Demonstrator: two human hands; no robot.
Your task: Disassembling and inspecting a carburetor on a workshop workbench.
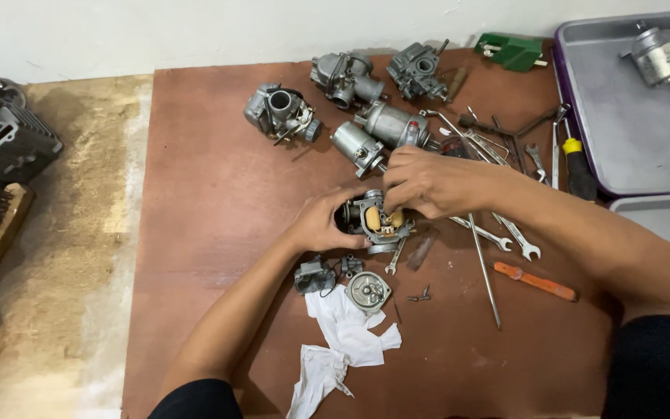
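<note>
- While the left hand (321, 225) clasps the carburetor body (374, 219), right hand (428, 182) fingertips pinch its brass float.
- Float-removal step; next needs a gentle lift.
- Loose cover (368, 291) at six o'clock.

The carburettor (378, 219) at the middle of the reddish-brown board (211, 202) is dull grey metal with pale tan floats showing inside it. Just below the carburettor lies a white rag (343, 341), to its right an orange-handled tool (535, 281) among silver spanners (505, 233), and further right a screwdriver (575, 163) with a yellow and black grip. Beyond the carburettor, at the board's far edge, sits a green block (512, 50), and to the right of that a grey tray (630, 124) with a purple rim.
</note>
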